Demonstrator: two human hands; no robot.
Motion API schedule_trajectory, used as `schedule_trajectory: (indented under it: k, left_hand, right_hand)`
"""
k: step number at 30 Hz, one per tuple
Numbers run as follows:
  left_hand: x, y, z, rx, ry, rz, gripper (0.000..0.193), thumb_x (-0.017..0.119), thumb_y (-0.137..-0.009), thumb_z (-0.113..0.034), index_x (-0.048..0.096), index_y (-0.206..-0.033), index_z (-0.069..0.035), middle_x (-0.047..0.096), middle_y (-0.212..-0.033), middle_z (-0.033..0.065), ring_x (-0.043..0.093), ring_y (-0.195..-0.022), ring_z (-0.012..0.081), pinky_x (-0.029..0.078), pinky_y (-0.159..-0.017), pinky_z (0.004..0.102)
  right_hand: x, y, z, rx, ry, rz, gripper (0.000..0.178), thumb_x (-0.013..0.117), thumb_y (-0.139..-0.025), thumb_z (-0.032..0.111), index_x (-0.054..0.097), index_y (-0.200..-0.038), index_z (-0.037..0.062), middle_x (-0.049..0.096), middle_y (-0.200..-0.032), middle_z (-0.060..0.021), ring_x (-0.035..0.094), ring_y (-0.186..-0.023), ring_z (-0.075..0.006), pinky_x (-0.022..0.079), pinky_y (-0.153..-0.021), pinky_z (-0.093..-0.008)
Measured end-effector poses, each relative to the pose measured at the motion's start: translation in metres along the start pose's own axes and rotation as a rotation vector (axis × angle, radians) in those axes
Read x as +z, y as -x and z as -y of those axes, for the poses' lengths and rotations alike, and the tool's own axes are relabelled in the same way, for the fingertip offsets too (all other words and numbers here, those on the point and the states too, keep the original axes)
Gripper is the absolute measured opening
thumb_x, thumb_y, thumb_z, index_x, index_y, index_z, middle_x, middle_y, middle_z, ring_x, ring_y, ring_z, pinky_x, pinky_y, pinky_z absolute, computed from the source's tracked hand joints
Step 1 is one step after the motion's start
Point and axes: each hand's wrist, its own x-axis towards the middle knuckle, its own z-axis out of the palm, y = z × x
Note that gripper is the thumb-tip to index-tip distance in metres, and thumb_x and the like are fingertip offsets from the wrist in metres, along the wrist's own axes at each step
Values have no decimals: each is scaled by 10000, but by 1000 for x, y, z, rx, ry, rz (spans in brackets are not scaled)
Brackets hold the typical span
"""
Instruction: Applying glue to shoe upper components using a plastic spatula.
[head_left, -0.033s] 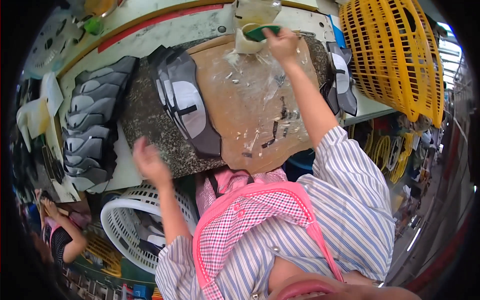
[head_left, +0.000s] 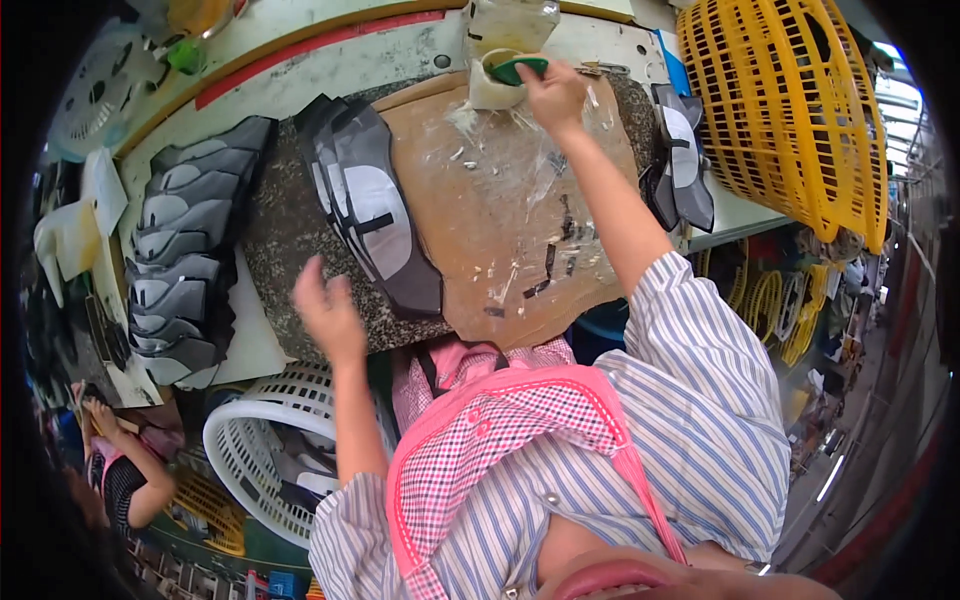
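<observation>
My right hand [head_left: 556, 100] grips a flat green-handled tool [head_left: 522, 68] at the far middle of the bench. The tool's head reaches into the mouth of a whitish tub [head_left: 494, 92] smeared with a pale paste and is hidden there. My left hand [head_left: 328, 312] holds nothing, fingers apart, over the near left part of the speckled slab [head_left: 285, 225]. Just right of it lies a fanned stack of dark grey cut pieces [head_left: 385, 220] with light grey panels. Beside the stack, a glue-smeared brown cardboard sheet [head_left: 500, 220] covers the slab's middle.
Overlapping grey pieces [head_left: 185, 235] form a row at left; further pieces [head_left: 683, 150] lie at right. A yellow basket [head_left: 775, 110] stands at the far right. Below the bench's near left edge is a white basket [head_left: 235, 425] holding pieces. Another person's arm [head_left: 150, 480] shows at lower left.
My left hand has moved a little right, toward the stack. My right hand has shifted slightly left and nearer, and the green-handled tool has turned in the tub.
</observation>
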Motion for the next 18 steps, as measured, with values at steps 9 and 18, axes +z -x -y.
schedule_trajectory:
  k: [9,18]
  left_hand:
    - [50,12,-24,32,-292,65,579,589,-720,-190,305,-1189,-4,350,-1037,175,374,-970,305,313,-836,352]
    - [50,27,-23,33,-164,90,562,625,-664,-95,355,-1144,19,356,-1016,177,375,-956,310,327,-816,357]
  right_hand:
    - [-43,-1,-5,286,-332,12,167,635,-692,180,567,-657,32,510,-538,7,437,-464,-69,339,-431,-220]
    - [41,48,85,455,-984,449,95,568,-717,61,580,-809,39,568,-656,-11,502,-559,-63,395,-500,-194]
